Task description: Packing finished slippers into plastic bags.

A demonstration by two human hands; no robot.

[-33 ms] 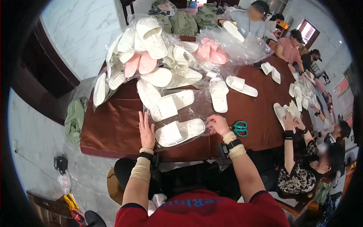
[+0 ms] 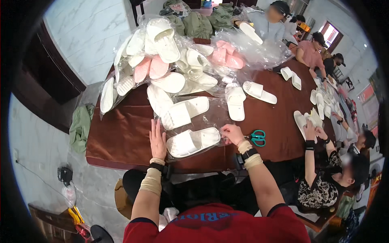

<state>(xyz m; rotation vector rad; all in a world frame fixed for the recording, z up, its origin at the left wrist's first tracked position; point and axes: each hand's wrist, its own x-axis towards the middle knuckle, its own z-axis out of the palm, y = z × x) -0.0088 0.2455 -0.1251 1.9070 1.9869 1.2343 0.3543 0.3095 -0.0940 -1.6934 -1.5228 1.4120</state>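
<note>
A: We're looking down on a long dark brown table [image 2: 121, 133], glossy top, standing on a pale marble-patterned floor [image 2: 77, 32]. The far end is buried under a heap of white and pink foam slippers in clear plastic bags [image 2: 162, 60].

B: And right at the near edge, there's the pair of white slippers in a clear plastic bag [image 2: 192, 141], lying flat between the two hands.

A: The left hand [image 2: 157, 139] is flat on the tabletop, fingers straight and close together, just beside the bag's left end. It holds nothing.

B: The right hand [image 2: 231, 133] has its fingers curled in, pinching the bag's plastic at the right end.

A: Teal-handled scissors [image 2: 257, 137] lie just right of that hand, close to the table edge.

B: Another bagged white pair [image 2: 184, 112] sits just behind, and two loose white slippers [image 2: 235, 101] lie further right.

A: On the room side, there's bare brown tabletop to the left of the left hand, out to the corner. A green cloth [image 2: 80, 125] lies on the floor beyond it.

B: The right side is crowded: a person in a patterned black top [image 2: 320, 190] sits close, with more people along that edge.
</note>
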